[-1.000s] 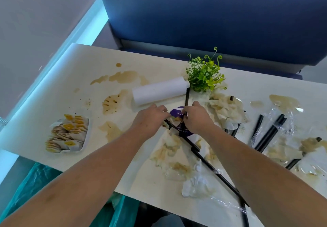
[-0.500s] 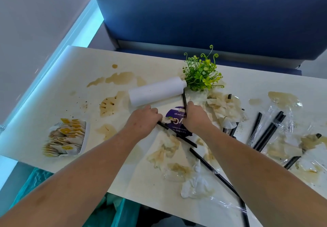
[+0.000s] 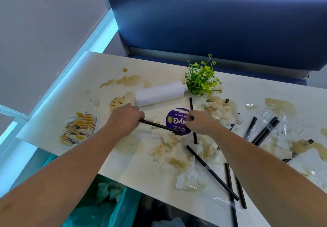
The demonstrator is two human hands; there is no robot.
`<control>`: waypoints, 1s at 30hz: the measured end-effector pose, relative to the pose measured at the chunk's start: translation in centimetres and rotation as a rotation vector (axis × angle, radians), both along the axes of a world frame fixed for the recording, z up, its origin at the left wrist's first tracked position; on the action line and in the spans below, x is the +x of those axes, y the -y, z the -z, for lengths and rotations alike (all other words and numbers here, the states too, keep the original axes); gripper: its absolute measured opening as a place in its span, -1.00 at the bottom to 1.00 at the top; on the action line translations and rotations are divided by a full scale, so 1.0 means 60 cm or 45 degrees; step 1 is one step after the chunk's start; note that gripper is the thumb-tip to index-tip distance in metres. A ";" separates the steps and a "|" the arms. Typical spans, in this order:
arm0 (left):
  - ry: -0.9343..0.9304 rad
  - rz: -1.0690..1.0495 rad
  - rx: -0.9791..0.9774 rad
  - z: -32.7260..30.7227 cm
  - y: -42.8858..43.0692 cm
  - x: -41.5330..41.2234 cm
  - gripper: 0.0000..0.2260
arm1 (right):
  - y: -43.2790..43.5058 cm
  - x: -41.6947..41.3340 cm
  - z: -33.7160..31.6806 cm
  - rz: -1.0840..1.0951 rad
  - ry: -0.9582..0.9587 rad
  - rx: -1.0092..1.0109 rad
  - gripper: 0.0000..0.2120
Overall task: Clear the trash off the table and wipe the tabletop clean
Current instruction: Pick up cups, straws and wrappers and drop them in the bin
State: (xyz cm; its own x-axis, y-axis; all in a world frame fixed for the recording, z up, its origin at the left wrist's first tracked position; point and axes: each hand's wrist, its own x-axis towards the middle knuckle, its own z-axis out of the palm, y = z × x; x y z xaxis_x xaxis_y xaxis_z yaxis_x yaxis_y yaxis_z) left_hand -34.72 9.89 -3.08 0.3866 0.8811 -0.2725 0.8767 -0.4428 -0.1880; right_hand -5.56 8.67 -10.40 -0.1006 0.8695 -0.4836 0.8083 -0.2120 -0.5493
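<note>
left hand (image 3: 123, 119): has slid leftward off the purple sticker (image 3: 177, 123) since a second ago; its fingers are curled round one black straw (image 3: 159, 126), dragged along with it.
right hand (image 3: 199, 123): stays at the sticker's right edge, pinching a second straw (image 3: 191, 104).
meaning: loose straws seem to be getting gathered; neither is binned yet, and wiping is far off.
black straw axis: left-to-right, low over the tabletop (image 3: 150, 64); the free end points right and slightly nearer, over the sticker.
second straw axis: runs away from the person, far end toward the artificial plant (image 3: 201, 80).
trash bag (image 3: 106, 207): teal, below the near tabletop edge, the likely destination.
remaining: stained tissues (image 3: 159, 150).
</note>
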 end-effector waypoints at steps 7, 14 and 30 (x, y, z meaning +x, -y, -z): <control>0.149 -0.260 -0.001 -0.018 0.073 -0.017 -0.83 | 0.042 0.023 -0.036 -0.016 -0.075 0.160 -0.90; 0.625 -0.649 0.021 -0.011 0.150 -0.007 -0.81 | 0.080 0.023 -0.061 0.005 -0.170 0.298 -0.98; 1.162 -1.251 0.080 -0.024 0.295 -0.061 -0.75 | 0.116 -0.157 -0.106 -0.140 -0.313 0.292 -0.82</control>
